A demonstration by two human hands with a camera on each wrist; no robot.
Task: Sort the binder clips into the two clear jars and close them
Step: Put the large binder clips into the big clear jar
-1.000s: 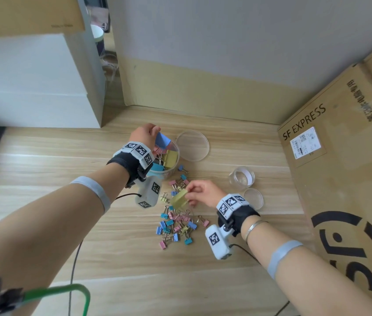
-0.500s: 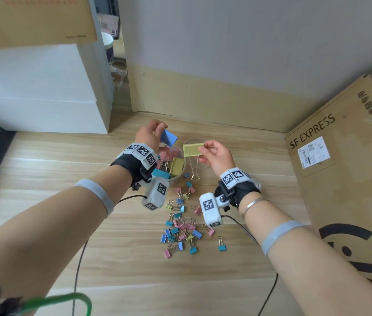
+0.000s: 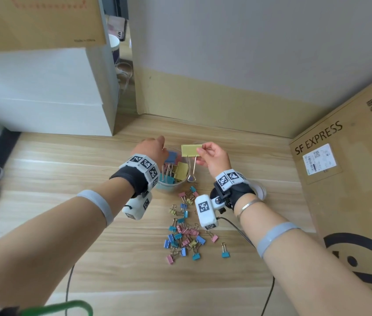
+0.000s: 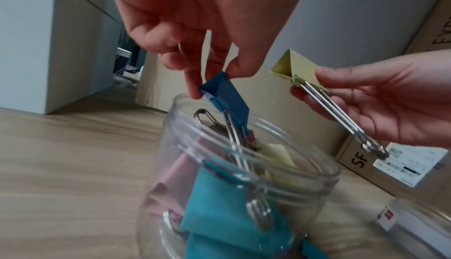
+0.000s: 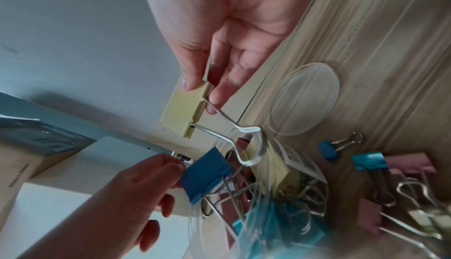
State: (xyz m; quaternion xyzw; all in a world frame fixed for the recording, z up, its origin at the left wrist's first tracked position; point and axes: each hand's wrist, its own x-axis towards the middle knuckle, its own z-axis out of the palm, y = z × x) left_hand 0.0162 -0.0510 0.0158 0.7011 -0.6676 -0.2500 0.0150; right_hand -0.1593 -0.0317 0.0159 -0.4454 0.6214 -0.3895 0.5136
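Observation:
A large clear jar [image 3: 171,181] stands open on the wood floor and holds several big blue, pink and yellow binder clips. My left hand [image 4: 216,79] pinches a big blue clip [image 4: 225,92] at the jar's mouth [image 4: 246,159], its wire handles pointing down inside. My right hand [image 3: 203,152] pinches a big yellow clip [image 3: 191,150] by its right end, just right of and above the jar, with the handles hanging down. In the right wrist view the yellow clip [image 5: 184,112] hangs over the jar rim [image 5: 258,153], above the blue clip [image 5: 207,174].
Several small coloured clips [image 3: 186,233] lie scattered on the floor near me. A small clear jar [image 3: 261,190] is partly hidden behind my right wrist. The large clear lid [image 5: 305,99] lies beyond the jar. A cardboard box [image 3: 344,169] stands at the right, white boxes [image 3: 43,92] at the left.
My right hand lifted the yellow clip off the floor pile up beside the jar mouth. My left hand lowered the blue clip toward the jar opening.

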